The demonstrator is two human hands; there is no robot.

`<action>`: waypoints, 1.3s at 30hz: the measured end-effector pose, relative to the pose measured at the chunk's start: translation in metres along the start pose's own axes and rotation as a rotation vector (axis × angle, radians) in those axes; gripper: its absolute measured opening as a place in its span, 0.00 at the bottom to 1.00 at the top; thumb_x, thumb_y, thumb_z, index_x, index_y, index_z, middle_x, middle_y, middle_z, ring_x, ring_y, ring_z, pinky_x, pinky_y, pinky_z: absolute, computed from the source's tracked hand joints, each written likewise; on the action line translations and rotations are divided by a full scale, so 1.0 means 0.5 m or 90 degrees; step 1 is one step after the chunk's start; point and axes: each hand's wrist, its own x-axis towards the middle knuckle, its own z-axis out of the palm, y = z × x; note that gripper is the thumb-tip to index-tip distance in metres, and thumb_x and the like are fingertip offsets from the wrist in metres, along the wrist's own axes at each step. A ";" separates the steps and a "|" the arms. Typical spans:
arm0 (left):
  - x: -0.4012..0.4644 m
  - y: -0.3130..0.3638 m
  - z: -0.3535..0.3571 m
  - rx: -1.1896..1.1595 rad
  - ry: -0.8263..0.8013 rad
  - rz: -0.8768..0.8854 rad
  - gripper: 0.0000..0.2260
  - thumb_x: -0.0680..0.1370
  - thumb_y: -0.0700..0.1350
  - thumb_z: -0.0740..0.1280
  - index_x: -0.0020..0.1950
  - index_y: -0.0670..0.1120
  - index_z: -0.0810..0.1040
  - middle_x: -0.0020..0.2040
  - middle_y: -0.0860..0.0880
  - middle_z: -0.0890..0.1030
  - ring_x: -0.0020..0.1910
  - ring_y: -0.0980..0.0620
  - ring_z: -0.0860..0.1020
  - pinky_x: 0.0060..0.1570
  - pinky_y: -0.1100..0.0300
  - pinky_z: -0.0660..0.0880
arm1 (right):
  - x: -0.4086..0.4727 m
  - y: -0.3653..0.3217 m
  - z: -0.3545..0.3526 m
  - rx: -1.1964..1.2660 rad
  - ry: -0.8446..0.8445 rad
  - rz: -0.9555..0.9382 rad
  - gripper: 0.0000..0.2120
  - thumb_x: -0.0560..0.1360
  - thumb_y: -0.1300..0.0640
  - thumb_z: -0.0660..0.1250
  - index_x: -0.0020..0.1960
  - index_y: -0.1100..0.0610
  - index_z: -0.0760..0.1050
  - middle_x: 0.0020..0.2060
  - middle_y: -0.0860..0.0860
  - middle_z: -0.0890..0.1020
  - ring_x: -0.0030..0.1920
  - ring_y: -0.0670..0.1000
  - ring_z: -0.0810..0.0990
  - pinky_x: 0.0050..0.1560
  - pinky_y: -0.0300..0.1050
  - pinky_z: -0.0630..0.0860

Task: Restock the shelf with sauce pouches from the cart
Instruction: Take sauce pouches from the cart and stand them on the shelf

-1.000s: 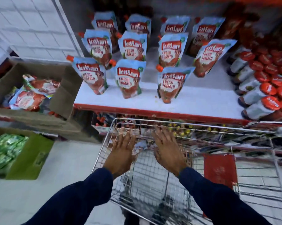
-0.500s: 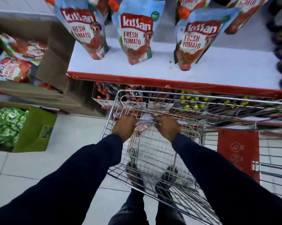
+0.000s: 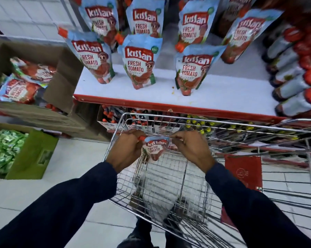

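Now both hands are pinching the top edge of one small blue-and-red tomato sauce pouch [image 3: 154, 148], left hand [image 3: 128, 149] closed at the corner with the orange cap, right hand [image 3: 188, 149] closed on the opposite corner. The pouch hangs upright between them, label facing up toward the camera, over the front end of the silver wire shopping cart [image 3: 169, 185], just below its front rim. To do this well, I'd say keep the top seam level so the base stays flat, lift clear of the wire rim, and carry it forward to the white shelf with the red front edge [image 3: 222, 97]. Bare shelf shows in front of and to the right of the standing pouches [image 3: 138, 65]; that looks like the spot. Dark red-capped bottles [image 3: 298, 90] lie at the right, well apart.
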 end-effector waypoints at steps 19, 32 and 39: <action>0.192 0.431 -0.196 -0.018 0.148 0.169 0.10 0.77 0.41 0.69 0.57 0.46 0.81 0.52 0.47 0.85 0.48 0.47 0.82 0.44 0.63 0.69 | -0.055 0.105 -0.477 0.056 0.333 -0.035 0.07 0.75 0.42 0.68 0.48 0.40 0.84 0.34 0.39 0.85 0.28 0.41 0.79 0.33 0.41 0.70; 0.380 0.539 -0.123 -0.009 0.133 0.127 0.09 0.77 0.38 0.69 0.57 0.43 0.81 0.52 0.43 0.84 0.47 0.43 0.82 0.43 0.55 0.78 | 0.051 0.228 -0.549 -0.005 0.336 0.048 0.07 0.78 0.47 0.67 0.50 0.44 0.84 0.35 0.49 0.86 0.39 0.53 0.84 0.31 0.39 0.68; 0.419 0.551 -0.094 0.013 0.130 0.104 0.07 0.77 0.37 0.68 0.55 0.41 0.81 0.49 0.41 0.84 0.47 0.41 0.81 0.44 0.51 0.79 | 0.076 0.258 -0.550 -0.008 0.337 0.064 0.07 0.78 0.50 0.67 0.51 0.46 0.84 0.37 0.49 0.87 0.41 0.53 0.84 0.29 0.37 0.62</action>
